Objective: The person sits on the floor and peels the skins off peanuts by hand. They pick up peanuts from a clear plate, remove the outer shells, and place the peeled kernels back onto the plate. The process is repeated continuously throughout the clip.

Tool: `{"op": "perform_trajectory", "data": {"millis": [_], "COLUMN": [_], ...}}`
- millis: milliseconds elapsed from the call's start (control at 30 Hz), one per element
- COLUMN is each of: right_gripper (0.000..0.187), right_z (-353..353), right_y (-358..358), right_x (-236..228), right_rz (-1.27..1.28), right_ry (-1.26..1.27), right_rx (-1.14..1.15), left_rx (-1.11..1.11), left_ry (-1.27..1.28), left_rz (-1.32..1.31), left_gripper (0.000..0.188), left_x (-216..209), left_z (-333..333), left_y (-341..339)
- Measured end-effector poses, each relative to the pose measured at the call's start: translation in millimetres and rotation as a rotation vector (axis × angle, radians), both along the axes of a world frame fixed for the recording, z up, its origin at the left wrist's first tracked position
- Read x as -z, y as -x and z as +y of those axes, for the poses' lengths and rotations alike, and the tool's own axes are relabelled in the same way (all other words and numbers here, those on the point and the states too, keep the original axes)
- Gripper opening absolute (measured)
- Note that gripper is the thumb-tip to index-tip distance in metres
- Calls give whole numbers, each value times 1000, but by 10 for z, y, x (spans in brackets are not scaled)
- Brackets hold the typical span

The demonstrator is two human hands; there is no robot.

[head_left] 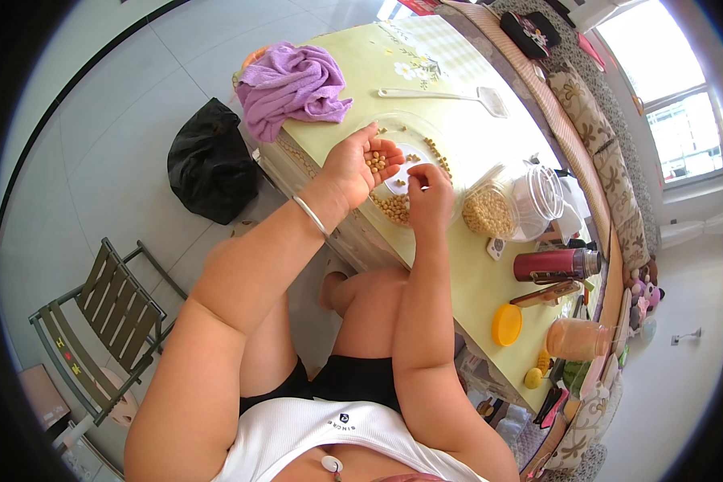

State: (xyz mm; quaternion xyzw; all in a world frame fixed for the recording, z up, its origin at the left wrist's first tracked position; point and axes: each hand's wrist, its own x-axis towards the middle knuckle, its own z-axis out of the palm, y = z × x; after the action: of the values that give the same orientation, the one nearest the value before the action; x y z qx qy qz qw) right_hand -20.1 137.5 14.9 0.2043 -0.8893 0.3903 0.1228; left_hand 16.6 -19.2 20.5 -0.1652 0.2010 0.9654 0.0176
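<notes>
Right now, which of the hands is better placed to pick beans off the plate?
Probably the right hand: it is over the plate, with no load visible, while the left hand is palm-up, holding beans.

L hand (353, 167) cups beans (377, 162) w/ R hand (431, 194) nr it.

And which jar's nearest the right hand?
The clear jar with tan beans inside; the pinkish jar is farther from the right hand, right of the yellow lid.

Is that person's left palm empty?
No, the left hand is turned palm up, with a small cluster of tan beans resting in it.
</notes>
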Motion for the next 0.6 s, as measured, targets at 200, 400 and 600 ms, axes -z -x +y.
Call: {"op": "perform_trajectory", "data": {"millis": [200,400,600], "right_gripper": [10,14,25], "right_z": [-75,-129,27], "right_y": [-86,-108,-16], "right_x": [-125,-99,-69], "right_rz": [-12,-98,-182], "right_ry": [380,621,177], "right_rx": [-70,-162,-49], "left_rx": [126,78,-103], "left_ry": [5,-105,-130], "left_rz": [18,21,43], "left_gripper": [50,50,47], "left_x": [11,20,-2], "left_z": [76,126,-19], "left_y": [-10,-17,51]}}
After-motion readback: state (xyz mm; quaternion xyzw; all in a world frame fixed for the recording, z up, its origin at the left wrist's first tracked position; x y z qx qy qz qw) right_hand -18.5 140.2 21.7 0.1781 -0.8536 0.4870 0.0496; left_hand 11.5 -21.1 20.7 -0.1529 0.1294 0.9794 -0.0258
